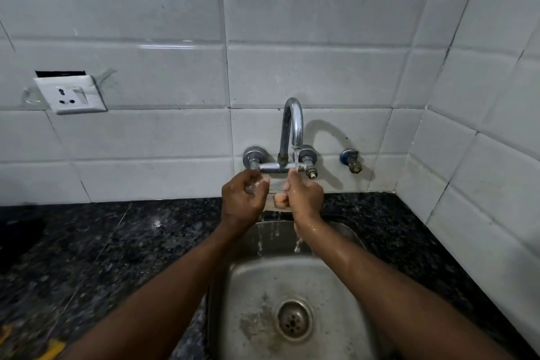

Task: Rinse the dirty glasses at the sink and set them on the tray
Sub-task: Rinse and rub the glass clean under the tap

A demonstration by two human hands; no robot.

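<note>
Head view: the left hand (244, 199) and the right hand (305, 199) both grip a clear glass (275, 185), held sideways under the tap (293, 120) at 12 o'clock of the sink (336, 301); wet glass is likely slippery and breakable, so hold its sides firmly.

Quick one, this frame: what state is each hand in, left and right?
Left hand: grips one end of the clear glass, held under the running tap.
Right hand: grips the other end of the same glass.
</note>
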